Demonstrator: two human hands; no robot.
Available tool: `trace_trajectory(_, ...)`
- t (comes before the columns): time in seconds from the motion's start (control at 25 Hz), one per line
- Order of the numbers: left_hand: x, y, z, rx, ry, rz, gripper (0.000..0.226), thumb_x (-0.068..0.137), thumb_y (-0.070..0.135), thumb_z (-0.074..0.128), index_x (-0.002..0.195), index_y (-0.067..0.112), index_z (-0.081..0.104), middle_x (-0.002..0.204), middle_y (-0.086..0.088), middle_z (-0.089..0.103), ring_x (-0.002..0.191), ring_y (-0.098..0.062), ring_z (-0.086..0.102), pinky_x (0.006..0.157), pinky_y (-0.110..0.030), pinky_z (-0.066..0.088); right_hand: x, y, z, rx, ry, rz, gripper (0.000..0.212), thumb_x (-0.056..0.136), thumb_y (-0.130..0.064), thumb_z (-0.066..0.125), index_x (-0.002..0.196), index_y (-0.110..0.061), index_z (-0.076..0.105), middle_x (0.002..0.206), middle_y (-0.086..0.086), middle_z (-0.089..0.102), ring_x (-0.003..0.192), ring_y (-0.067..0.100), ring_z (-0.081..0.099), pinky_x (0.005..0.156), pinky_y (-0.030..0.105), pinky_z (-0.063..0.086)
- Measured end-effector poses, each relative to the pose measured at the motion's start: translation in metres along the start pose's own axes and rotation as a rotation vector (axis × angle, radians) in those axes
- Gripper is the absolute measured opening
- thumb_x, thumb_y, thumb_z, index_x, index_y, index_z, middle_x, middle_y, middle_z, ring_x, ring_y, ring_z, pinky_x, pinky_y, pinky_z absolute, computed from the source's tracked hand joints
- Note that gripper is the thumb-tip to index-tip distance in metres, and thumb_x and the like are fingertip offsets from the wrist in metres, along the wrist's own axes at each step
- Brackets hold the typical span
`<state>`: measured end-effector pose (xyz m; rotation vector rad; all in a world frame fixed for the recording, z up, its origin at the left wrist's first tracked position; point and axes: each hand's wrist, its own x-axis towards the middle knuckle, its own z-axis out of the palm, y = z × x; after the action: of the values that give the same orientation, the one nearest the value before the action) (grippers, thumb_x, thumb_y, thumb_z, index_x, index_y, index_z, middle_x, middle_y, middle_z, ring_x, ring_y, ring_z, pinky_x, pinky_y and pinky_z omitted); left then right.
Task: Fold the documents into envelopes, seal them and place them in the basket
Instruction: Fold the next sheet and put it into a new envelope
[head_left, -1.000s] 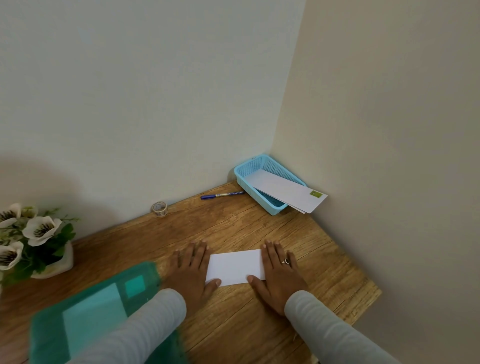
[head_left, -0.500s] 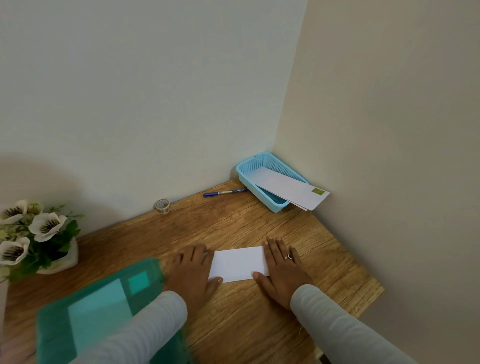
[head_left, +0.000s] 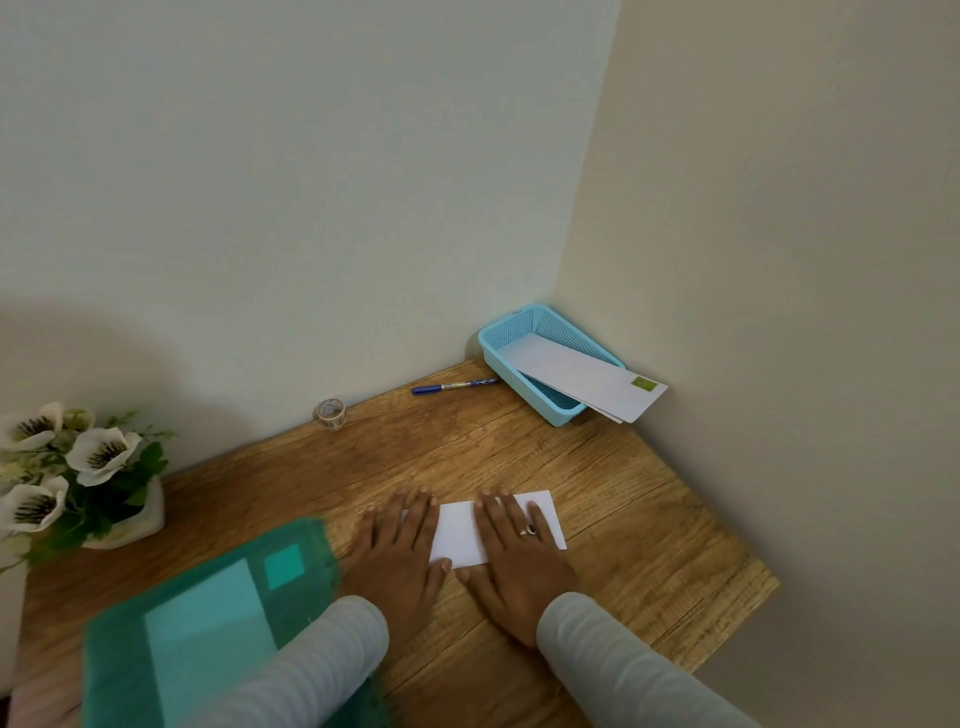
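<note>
Wooden table (head_left: 623, 493) set into a wall corner, grain running crosswise.

Folded white paper rectangle (head_left: 460, 538) lies flat on the table near the front edge, about mid-width. Left hand (head_left: 397, 556) lies palm down, fingers straight and together, covering the paper's left end. Right hand (head_left: 519, 564) is also palm down, fingers straight and slightly spread, across the paper's middle and right part; the paper's far right end shows beyond it. Neither hand curls round anything: both press flat. Dark-stoned ring (head_left: 531, 530) on a right-hand finger. Pale long sleeves on both forearms.

Light blue mesh plastic basket (head_left: 563, 332) sits at the far right corner, against the walls. A long white envelope (head_left: 576, 374) with a small green patch at one end lies slanted in it, that end jutting over the basket's rim; a second sheet edge shows just beneath.

Blue pen (head_left: 454, 387) lies beside the basket, along the back wall. Small roll of clear tape (head_left: 330, 413) stands further left. White pot of white artificial flowers (head_left: 83, 467) at far left. Translucent green plastic folder (head_left: 208, 613), papers visible inside, lies under the left forearm.
</note>
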<state>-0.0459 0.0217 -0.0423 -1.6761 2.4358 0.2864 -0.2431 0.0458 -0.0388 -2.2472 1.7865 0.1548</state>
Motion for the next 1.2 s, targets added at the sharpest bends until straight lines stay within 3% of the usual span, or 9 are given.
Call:
trace_trajectory(0.08, 0.002, -0.001, 0.002, -0.013, 0.021, -0.005, 0.076, 0.101, 0.061, 0.014, 0.16, 0.019, -0.01, 0.163, 0.0, -0.021, 0.155, -0.027, -0.01, 0.124, -0.047, -0.008, -0.006, 0.023, -0.001, -0.009, -0.012, 0.075, 0.092, 0.095, -0.078, 0.013, 0.162, -0.021, -0.016, 0.17, 0.0, -0.017, 0.156, 0.021, -0.019, 0.124, 0.046, -0.014)
trace_trajectory(0.12, 0.002, -0.002, 0.001, -0.011, 0.005, -0.009, 0.077, 0.101, 0.062, 0.013, 0.159, 0.02, -0.015, 0.163, 0.001, -0.026, 0.155, -0.026, -0.016, 0.124, -0.049, -0.008, -0.009, 0.033, -0.001, -0.022, -0.022, 0.11, 0.095, 0.093, -0.08, 0.012, 0.162, -0.02, -0.016, 0.17, 0.001, -0.018, 0.156, 0.023, -0.018, 0.124, 0.046, -0.013)
trace_trajectory(0.24, 0.003, -0.001, -0.011, 0.002, -0.011, -0.026, 0.081, 0.099, 0.066, 0.022, 0.162, 0.021, -0.001, 0.17, -0.003, -0.004, 0.156, -0.03, -0.003, 0.126, -0.049, 0.004, -0.017, 0.055, -0.003, -0.062, -0.037, 0.157, 0.098, 0.091, -0.082, 0.009, 0.16, -0.017, -0.018, 0.169, 0.002, -0.019, 0.157, 0.024, -0.016, 0.124, 0.047, -0.012)
trace_trajectory(0.36, 0.011, -0.003, -0.035, 0.008, 0.001, -0.015, 0.082, 0.09, 0.073, 0.045, 0.156, 0.028, 0.026, 0.159, -0.002, 0.027, 0.145, -0.028, 0.026, 0.12, -0.047, 0.024, -0.016, 0.057, -0.004, -0.064, -0.047, 0.163, 0.101, 0.088, -0.084, 0.0, 0.16, -0.016, -0.019, 0.17, 0.004, -0.018, 0.157, 0.023, -0.017, 0.125, 0.047, -0.011)
trace_trajectory(0.44, 0.02, -0.004, -0.049, -0.015, -0.043, -0.017, 0.084, 0.082, 0.074, 0.058, 0.15, 0.032, 0.032, 0.152, 0.002, 0.037, 0.14, -0.026, 0.035, 0.117, -0.046, 0.029, -0.015, 0.055, -0.005, -0.047, -0.039, 0.157, 0.107, 0.079, -0.085, -0.009, 0.16, -0.016, -0.018, 0.171, 0.004, -0.017, 0.157, 0.023, -0.017, 0.124, 0.047, -0.011)
trace_trajectory(0.6, 0.035, -0.005, -0.059, -0.085, -0.19, -0.039, 0.086, 0.069, 0.075, 0.071, 0.139, 0.037, 0.039, 0.148, 0.006, 0.044, 0.137, -0.023, 0.041, 0.116, -0.045, 0.032, -0.016, 0.054, -0.01, -0.028, -0.054, 0.164, 0.108, 0.078, -0.084, -0.007, 0.161, -0.015, -0.015, 0.171, 0.005, -0.016, 0.157, 0.024, -0.015, 0.126, 0.049, -0.008)
trace_trajectory(0.76, 0.036, -0.005, -0.06, -0.099, -0.229, -0.073, 0.067, 0.066, 0.073, 0.076, 0.116, 0.04, 0.047, 0.141, 0.006, 0.046, 0.13, -0.024, 0.044, 0.112, -0.043, 0.038, -0.013, 0.053, -0.018, -0.026, -0.107, 0.177, 0.097, 0.094, -0.078, 0.021, 0.162, -0.017, -0.012, 0.171, 0.004, -0.016, 0.157, 0.027, -0.013, 0.126, 0.051, -0.006)
trace_trajectory(1.0, 0.037, -0.002, -0.061, -0.171, -0.198, -0.081, 0.081, 0.064, 0.066, 0.083, 0.13, 0.036, 0.046, 0.135, 0.007, 0.053, 0.119, -0.021, 0.056, 0.099, -0.037, 0.052, -0.011, 0.049, -0.02, -0.038, -0.12, 0.187, 0.096, 0.095, -0.076, 0.027, 0.163, -0.018, -0.01, 0.171, 0.005, -0.014, 0.158, 0.029, -0.011, 0.125, 0.053, -0.004)
trace_trajectory(1.2, 0.036, -0.004, -0.062, -0.211, -0.252, -0.119, 0.068, 0.059, 0.067, 0.085, 0.11, 0.035, 0.053, 0.115, 0.009, 0.058, 0.103, -0.016, 0.056, 0.093, -0.035, 0.053, -0.01, 0.05, -0.025, -0.023, -0.141, 0.188, 0.097, 0.094, -0.076, 0.034, 0.163, -0.022, -0.007, 0.172, 0.004, -0.012, 0.158, 0.03, -0.009, 0.126, 0.054, -0.001)
